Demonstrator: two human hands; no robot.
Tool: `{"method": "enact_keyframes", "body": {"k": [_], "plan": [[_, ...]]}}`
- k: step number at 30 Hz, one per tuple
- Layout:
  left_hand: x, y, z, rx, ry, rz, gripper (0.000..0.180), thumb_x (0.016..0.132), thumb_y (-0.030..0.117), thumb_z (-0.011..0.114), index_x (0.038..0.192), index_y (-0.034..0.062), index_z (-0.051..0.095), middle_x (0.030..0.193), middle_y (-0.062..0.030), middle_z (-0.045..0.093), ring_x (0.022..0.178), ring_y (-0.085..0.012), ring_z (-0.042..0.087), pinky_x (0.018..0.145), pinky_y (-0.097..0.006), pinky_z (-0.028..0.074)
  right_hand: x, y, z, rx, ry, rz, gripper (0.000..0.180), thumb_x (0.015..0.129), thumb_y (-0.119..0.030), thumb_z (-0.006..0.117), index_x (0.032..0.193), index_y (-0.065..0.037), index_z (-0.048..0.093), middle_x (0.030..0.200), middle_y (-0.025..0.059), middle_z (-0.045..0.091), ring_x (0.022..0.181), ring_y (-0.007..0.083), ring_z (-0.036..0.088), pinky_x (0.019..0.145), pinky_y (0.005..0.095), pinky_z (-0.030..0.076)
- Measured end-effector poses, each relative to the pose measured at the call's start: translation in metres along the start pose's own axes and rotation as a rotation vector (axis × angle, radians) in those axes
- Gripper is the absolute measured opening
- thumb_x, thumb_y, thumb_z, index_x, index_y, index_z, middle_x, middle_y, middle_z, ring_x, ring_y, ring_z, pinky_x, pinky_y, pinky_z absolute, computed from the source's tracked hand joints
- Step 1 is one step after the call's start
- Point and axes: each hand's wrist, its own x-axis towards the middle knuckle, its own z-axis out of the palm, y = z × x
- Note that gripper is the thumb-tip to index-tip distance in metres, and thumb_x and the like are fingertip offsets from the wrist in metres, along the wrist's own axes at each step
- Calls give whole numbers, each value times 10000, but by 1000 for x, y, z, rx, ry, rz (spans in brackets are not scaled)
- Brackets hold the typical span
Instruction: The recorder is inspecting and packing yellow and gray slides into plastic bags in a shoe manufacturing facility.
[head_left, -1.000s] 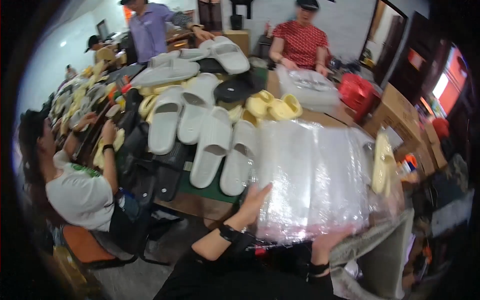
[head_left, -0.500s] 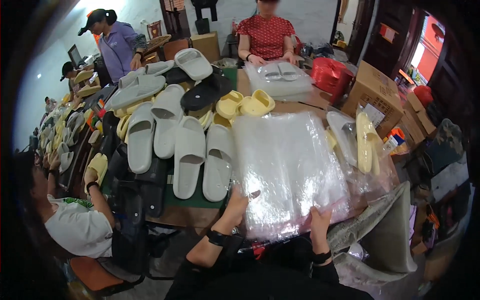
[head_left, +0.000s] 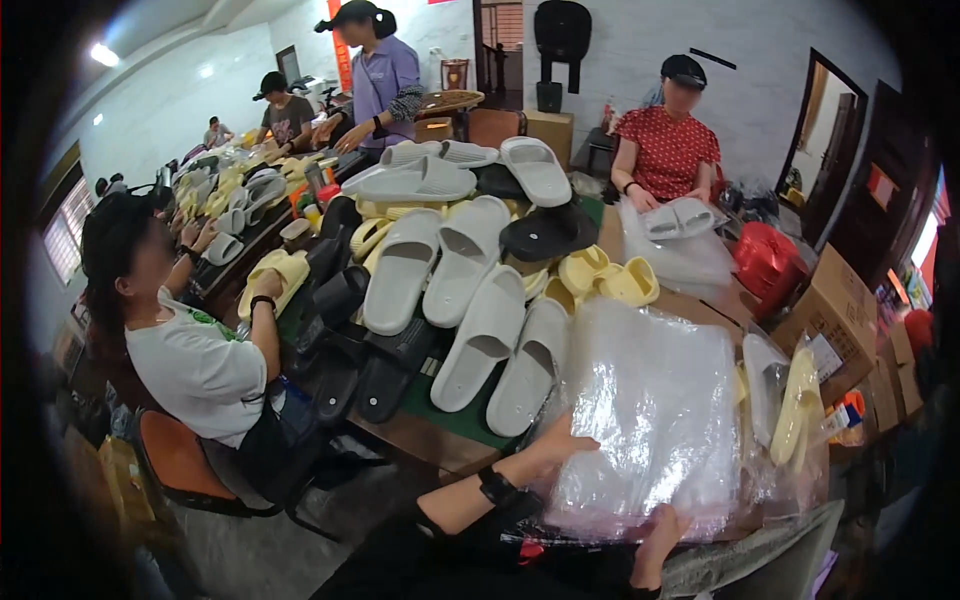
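Note:
A thick stack of clear plastic bags lies before me on the table, shiny and faintly pink along its near edge. My left hand grips its left edge, thumb on top. At the near edge my right hand pinches the stack, fingers partly hidden. Just left of the bags lie grey slippers in a pile, the nearest almost touching the stack. Behind the stack sit pale yellow clogs. To its right, a grey slipper and a yellow slipper rest on clear plastic.
Black slippers lie left of the pile. A co-worker in white sits at left holding a yellow slipper. Across the table, a person in red handles bagged grey slippers. A red twine roll and cardboard box stand right.
My view has swung left, so everything sits farther right in the picture. Both my hands stay on the bag stack. The person in red has raised the bagged slippers somewhat.

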Motion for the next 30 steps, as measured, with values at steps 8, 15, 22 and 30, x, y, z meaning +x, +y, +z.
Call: {"method": "enact_keyframes", "body": {"k": [8, 15, 22, 30], "plan": [[16, 4, -6, -487, -100, -178, 489, 752, -16, 573, 1228, -25, 460, 985, -94, 590, 848, -166, 595, 712, -278, 505, 19, -14, -23, -300, -56, -445, 689, 849, -146, 580, 1417, -28, 206, 1402, 187, 306, 1219, 284, 382, 1012, 416, 328], [36, -38, -33, -278, -143, -315, 437, 705, 55, 612, 1119, -51, 523, 860, -88, 584, 712, -180, 569, 612, -307, 483, -23, -41, 2, -826, -397, -1289, 584, 832, -198, 581, 1328, 12, 354, 1434, 235, 239, 1306, 394, 266, 1042, 519, 280], [49, -48, -37, -167, -121, -321, 406, 696, 89, 636, 1081, -22, 574, 905, -108, 586, 763, -203, 551, 653, -305, 463, -37, -28, 79, -1384, -888, -1083, 603, 838, -402, 584, 1355, -137, 421, 1400, 180, 369, 1293, 439, 291, 1020, 575, 249], [21, 32, -99, 161, 539, 245, 696, 750, 18, 661, 1355, 49, 317, 1157, -169, 504, 1010, -216, 533, 884, -316, 441, -34, -2, 80, -1506, -836, -1029, 637, 858, -500, 526, 1396, -197, 367, 1433, 180, 325, 1327, 437, 232, 1056, 601, 151]]}}
